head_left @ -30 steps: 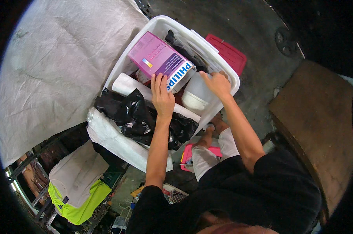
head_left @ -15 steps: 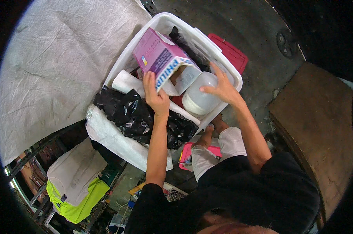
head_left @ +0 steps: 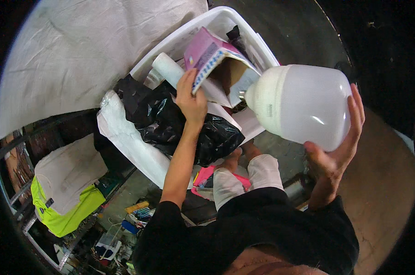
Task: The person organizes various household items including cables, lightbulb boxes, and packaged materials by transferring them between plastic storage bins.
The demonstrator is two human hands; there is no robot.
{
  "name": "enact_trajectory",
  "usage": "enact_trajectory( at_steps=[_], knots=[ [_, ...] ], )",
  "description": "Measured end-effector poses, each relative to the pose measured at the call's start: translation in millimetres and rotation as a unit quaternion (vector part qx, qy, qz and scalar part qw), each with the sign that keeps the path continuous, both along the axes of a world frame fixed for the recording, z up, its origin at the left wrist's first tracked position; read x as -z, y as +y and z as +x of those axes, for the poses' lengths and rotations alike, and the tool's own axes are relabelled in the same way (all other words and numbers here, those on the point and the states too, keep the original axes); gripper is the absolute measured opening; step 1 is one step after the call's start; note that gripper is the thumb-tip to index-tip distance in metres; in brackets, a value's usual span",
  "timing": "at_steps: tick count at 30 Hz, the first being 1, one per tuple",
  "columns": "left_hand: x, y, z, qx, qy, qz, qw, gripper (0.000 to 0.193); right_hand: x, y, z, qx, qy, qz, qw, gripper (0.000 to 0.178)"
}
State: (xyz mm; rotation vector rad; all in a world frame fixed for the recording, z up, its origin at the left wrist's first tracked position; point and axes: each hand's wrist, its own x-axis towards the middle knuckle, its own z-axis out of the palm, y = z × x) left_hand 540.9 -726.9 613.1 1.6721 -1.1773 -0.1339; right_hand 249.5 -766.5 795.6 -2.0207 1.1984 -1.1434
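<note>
A large white light bulb [head_left: 308, 105] is raised in my right hand [head_left: 338, 158], whose fingers and thumb curve round its rounded end. The bulb's metal base points left, towards the open end of a purple and white cardboard box [head_left: 207, 48]. My left hand [head_left: 191, 101] grips the near edge of that box, with the thumb at its opening. Inside the box is brown and shadowed. It rests tilted in a white plastic tub [head_left: 262, 43], beside a white roll [head_left: 167, 68]. Black plastic bags [head_left: 161, 121] lie just below my left hand.
A white wrapped length [head_left: 129, 144] hangs over the tub's near-left side. A pale sheet [head_left: 79, 59] covers the left. At right is a brown board [head_left: 386, 183]. A pink container [head_left: 203, 176] stands by my feet; a grey and lime-green item [head_left: 69, 183] and clutter fill the lower left.
My right hand has lifted the bulb out of the tub, up and to the right. The box, still in my left hand, now shows its open end more.
</note>
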Motion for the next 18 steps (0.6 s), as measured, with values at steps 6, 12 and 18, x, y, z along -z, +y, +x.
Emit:
enact_trajectory(
  at_steps=[6,12,18],
  knots=[
    [-9.2,3.4,-18.9,0.032,0.027,0.013,0.999,0.041,78.0,-0.2,46.0,-0.150,0.150,-0.243,0.946,0.072],
    [24.8,17.7,-44.7,0.067,0.079,0.036,0.994,0.021,178.8,5.7,54.4,-0.272,0.282,-0.031,0.919,0.071],
    [27.9,42.9,-65.5,0.123,0.090,0.098,0.983,0.012,190.4,13.5,40.8,-0.261,0.293,0.028,0.919,0.050]
  ],
)
